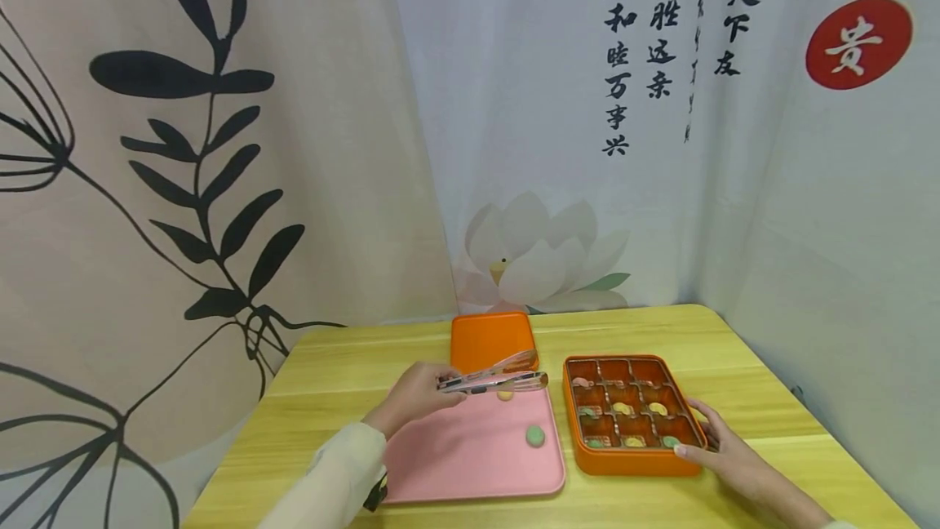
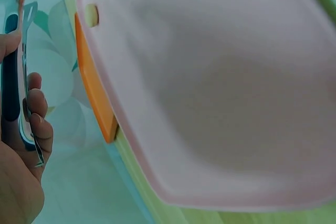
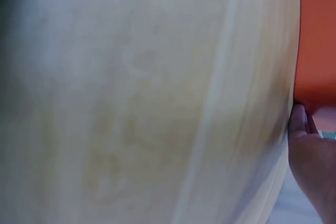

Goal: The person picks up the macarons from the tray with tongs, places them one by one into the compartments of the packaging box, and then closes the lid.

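Head view: left hand grips clear tongs — tips over the pink tray's far edge, above a tan sweet. Right hand, fingers relaxed, rests against the orange box's near-right corner — green sweet lies near the tray's right edge.

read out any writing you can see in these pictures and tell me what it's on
"家庭和睦万事兴", top character cut off: black brush column on the white backdrop cloth.
"睦胜远亲", start cut off: second column.
"天下友", start cut off: third column.
"贵": white on a red disc.
A thin column between them and a second red disc at the top edge are unreadable.
No writing on the orange compartment box, pink tray or tongs.
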The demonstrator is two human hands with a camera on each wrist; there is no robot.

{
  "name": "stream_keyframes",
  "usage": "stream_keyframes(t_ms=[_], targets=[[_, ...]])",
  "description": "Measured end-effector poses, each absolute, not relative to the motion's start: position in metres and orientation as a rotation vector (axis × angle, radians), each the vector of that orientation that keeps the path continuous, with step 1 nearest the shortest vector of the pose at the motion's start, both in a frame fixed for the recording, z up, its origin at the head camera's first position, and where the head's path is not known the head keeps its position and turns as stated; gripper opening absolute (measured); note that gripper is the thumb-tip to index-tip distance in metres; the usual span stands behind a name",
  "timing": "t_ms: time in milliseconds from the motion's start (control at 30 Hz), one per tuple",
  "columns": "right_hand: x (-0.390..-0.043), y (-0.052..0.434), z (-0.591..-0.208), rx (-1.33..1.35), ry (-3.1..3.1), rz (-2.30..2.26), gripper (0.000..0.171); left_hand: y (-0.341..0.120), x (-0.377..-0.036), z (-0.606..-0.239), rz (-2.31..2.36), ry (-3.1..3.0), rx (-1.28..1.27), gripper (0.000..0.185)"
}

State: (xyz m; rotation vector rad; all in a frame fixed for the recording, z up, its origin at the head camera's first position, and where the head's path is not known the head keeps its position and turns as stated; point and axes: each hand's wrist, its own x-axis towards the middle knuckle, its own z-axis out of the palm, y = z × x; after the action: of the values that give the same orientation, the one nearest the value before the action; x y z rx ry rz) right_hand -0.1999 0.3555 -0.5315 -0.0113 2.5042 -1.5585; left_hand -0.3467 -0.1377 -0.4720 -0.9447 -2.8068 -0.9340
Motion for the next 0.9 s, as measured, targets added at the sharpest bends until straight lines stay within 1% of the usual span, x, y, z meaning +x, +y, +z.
stream_keyframes(t_ms=[100,167,333,400,633,900], targets=[[-0.200,0.355,-0.531,-0.008,2.496,-1.558,0.087,-0.144,-0.342,-0.475,-0.934,-2.827,-0.938,0.030],[-0.200,0.356,-0.531,-0.009,2.497,-1.554,0.087,-0.148,-0.337,-0.477,-0.937,-2.843,-0.943,0.032],[-0.200,0.356,-0.532,-0.021,2.493,-1.572,0.085,-0.158,-0.328,-0.482,-0.908,-2.817,-1.007,0.019],[-0.199,0.356,-0.532,-0.024,2.490,-1.579,0.085,-0.163,-0.325,-0.484,-0.906,-2.784,-1.037,0.017],[-0.200,0.356,-0.532,-0.014,2.492,-1.572,0.087,-0.176,-0.318,-0.492,-1.026,-2.775,-1.049,0.023],[-0.200,0.357,-0.534,-0.015,2.496,-1.572,0.085,-0.182,-0.310,-0.504,-1.071,-2.797,-1.063,0.025]])
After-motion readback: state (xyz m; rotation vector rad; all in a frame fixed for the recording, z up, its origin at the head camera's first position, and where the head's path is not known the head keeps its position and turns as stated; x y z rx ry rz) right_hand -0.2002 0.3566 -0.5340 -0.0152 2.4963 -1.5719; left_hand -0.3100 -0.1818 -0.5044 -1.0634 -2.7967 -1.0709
